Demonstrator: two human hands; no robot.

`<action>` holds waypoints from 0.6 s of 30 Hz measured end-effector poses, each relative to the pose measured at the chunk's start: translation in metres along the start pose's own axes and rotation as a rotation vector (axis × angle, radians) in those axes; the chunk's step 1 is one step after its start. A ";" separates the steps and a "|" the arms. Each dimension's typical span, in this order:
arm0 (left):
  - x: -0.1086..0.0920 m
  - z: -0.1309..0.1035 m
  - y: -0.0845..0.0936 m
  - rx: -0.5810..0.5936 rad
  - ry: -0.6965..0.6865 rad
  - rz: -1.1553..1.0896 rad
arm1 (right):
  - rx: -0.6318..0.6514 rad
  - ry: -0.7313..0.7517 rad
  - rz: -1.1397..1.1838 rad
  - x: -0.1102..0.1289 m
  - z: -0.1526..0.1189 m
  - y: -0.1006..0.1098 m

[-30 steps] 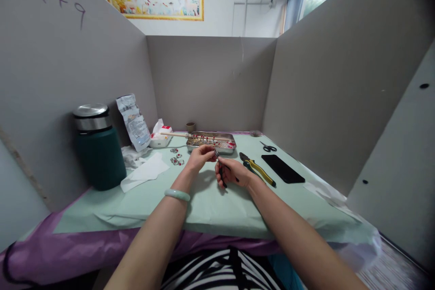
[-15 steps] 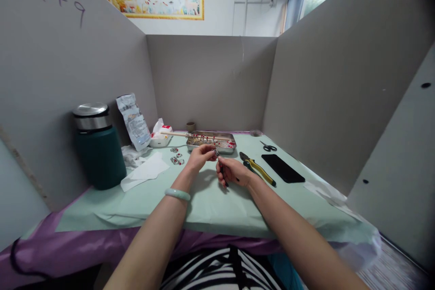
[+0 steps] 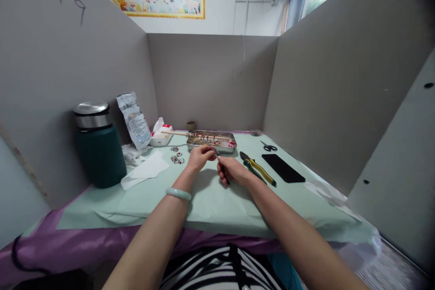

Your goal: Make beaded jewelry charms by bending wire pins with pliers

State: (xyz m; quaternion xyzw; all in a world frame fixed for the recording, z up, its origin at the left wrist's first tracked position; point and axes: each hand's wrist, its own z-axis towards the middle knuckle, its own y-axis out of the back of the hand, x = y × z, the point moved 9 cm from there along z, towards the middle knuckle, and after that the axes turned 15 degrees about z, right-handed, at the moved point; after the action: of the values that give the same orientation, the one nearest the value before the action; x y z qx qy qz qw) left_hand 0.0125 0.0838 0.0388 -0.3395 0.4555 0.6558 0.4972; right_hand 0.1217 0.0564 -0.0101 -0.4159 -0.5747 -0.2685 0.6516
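Note:
My right hand (image 3: pixel 231 171) is closed around dark-handled pliers (image 3: pixel 222 170), their metal jaws pointing up and to the left. The jaw tips meet the fingertips of my left hand (image 3: pixel 200 157), which pinches something small; the fingers hide most of it, so its kind cannot be made out. Just behind both hands lies a metal tray (image 3: pixel 188 147) with red and gold-coloured beads and small parts. Left of my left hand, several small silver-and-red jewellery pieces (image 3: pixel 176 159) rest on the pale green table cover (image 3: pixel 210 210).
Yellow-and-green cutting pliers (image 3: pixel 258 170), a black phone (image 3: pixel 283 168) and scissors (image 3: pixel 269 147) lie on the right. At left stand a dark green thermos (image 3: pixel 100 154), a silver pouch (image 3: pixel 134 120), a tissue pack (image 3: pixel 161 136) and white paper (image 3: pixel 146 171). Grey partitions (image 3: pixel 212 81) enclose the table.
My right hand and the pliers have turned very slightly, and the handles show less. My left hand keeps its pinch. The view has shifted a little.

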 end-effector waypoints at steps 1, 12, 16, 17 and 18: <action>0.000 0.000 0.001 -0.008 0.000 0.018 | -0.015 0.009 -0.016 0.001 0.000 0.000; -0.003 0.000 0.009 -0.078 -0.026 0.225 | -0.207 0.053 -0.288 0.004 0.008 0.007; -0.005 0.000 0.012 -0.101 -0.050 0.327 | -0.287 0.188 -0.755 0.027 0.007 0.006; -0.007 -0.001 0.012 -0.101 -0.059 0.360 | -0.313 0.215 -0.878 0.032 0.005 0.004; -0.008 -0.001 0.011 -0.101 -0.064 0.389 | -0.343 0.222 -0.983 0.036 0.004 0.002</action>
State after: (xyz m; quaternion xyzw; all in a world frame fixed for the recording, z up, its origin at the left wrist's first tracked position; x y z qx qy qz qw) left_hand 0.0038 0.0785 0.0488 -0.2484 0.4630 0.7720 0.3577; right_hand 0.1281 0.0653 0.0244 -0.1671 -0.5774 -0.6746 0.4285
